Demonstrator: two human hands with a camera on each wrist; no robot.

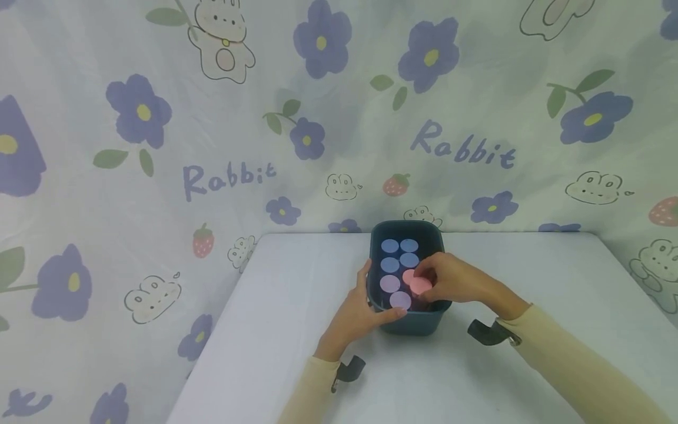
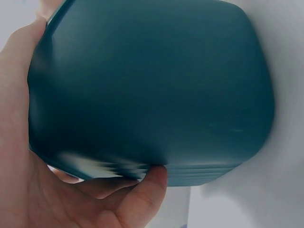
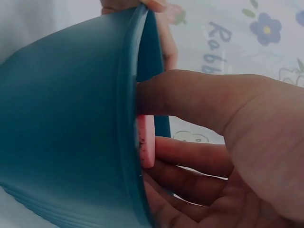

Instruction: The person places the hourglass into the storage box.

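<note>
A dark teal plastic bin (image 1: 412, 325) stands on the table, with round flat-topped pieces inside in two columns. My left hand (image 1: 356, 312) grips the bin at its near left corner, thumb at the near rim and fingers along the side wall. Inside the near right part, my right hand (image 1: 452, 280) pinches a pink round piece (image 1: 421, 287); the right wrist view shows its thick edge with dark marks. Another pink piece (image 1: 408, 275) lies just behind it, partly covered. Two lilac pieces (image 1: 390, 284) are on the left, and several blue pieces (image 1: 389, 246) sit farther back.
The white table (image 1: 296, 282) extends on both sides of the bin. Behind it hangs a cloth (image 1: 349, 129) printed with flowers, rabbits and strawberries. Dark camera mounts (image 1: 489, 333) are strapped at both wrists.
</note>
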